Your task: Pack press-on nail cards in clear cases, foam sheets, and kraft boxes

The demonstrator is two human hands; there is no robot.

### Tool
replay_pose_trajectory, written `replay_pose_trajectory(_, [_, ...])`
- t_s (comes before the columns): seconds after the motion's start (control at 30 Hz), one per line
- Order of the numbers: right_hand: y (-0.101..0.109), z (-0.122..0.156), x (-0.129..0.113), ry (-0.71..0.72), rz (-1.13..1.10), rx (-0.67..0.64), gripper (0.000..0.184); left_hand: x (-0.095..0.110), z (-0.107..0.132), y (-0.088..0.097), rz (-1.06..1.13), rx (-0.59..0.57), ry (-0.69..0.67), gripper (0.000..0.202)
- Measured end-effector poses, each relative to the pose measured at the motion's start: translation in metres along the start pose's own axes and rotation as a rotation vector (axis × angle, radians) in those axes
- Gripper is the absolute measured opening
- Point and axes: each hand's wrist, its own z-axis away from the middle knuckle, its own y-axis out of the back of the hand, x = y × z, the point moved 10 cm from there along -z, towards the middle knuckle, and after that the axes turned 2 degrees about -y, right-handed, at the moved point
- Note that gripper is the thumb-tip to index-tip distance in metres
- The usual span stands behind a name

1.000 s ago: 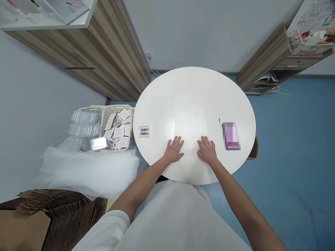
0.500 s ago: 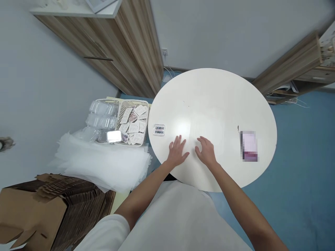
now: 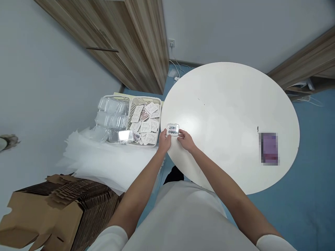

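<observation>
A small clear plastic case (image 3: 173,129) with two rows of dark round pieces inside is at the left edge of the white oval table (image 3: 230,104). My left hand (image 3: 164,141) grips its lower left corner, thumb along the near side. On the opposite side, my right hand (image 3: 186,140) has its fingers closed against the right edge of the case. Whether the case still rests on the tabletop or is slightly raised, I cannot tell.
Left of the table stand a white basket of printed cards (image 3: 145,123) and another with clear plastic packages (image 3: 112,113). Translucent sheets (image 3: 112,164) lie nearer, beside stacked flat cardboard boxes (image 3: 52,216). A pixelated purplish item (image 3: 269,149) lies at the table's right.
Both hands have moved left from the table's near middle and taken hold of the clear case. The view has shifted, so the table appears farther right.
</observation>
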Motion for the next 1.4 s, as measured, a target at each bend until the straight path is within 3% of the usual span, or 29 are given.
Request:
replay_pose_trajectory(0.2, [0.005, 0.002, -0.002, -0.024, -0.084, 0.019, 0.049, -0.002, -0.006, 0.005, 0.007, -0.009, 0.007, 0.040])
replay_pose_trajectory(0.4, [0.035, 0.022, 0.008, -0.042, -0.119, 0.102, 0.051, 0.006, 0.007, -0.014, 0.135, -0.077, -0.015, 0.035])
replay_pose_trajectory(0.53, [0.074, 0.050, 0.027, -0.020, -0.124, 0.166, 0.048, 0.020, 0.030, -0.047, 0.164, -0.196, -0.053, 0.034])
replay_pose_trajectory(0.7, [0.134, 0.095, 0.057, -0.018, -0.147, 0.209, 0.039, 0.035, 0.069, -0.103, 0.152, -0.385, -0.110, 0.029])
replay_pose_trajectory(0.83, [0.174, 0.129, 0.083, -0.053, -0.132, 0.167, 0.034, 0.043, 0.102, -0.147, 0.094, -0.508, -0.156, 0.026])
replay_pose_trajectory(0.97, [0.200, 0.146, 0.108, -0.058, -0.082, 0.115, 0.034, 0.041, 0.130, -0.179, -0.006, -0.546, -0.174, 0.027])
replay_pose_trajectory(1.07, [0.211, 0.148, 0.125, -0.038, -0.055, 0.103, 0.035, 0.035, 0.143, -0.195, -0.074, -0.537, -0.194, 0.029])
replay_pose_trajectory(1.2, [0.210, 0.146, 0.141, -0.016, -0.048, 0.069, 0.038, 0.027, 0.151, -0.204, -0.119, -0.479, -0.218, 0.030])
replay_pose_trajectory(1.4, [0.203, 0.145, 0.134, 0.075, 0.048, 0.029, 0.043, 0.022, 0.153, -0.207, -0.252, -0.412, -0.231, 0.033])
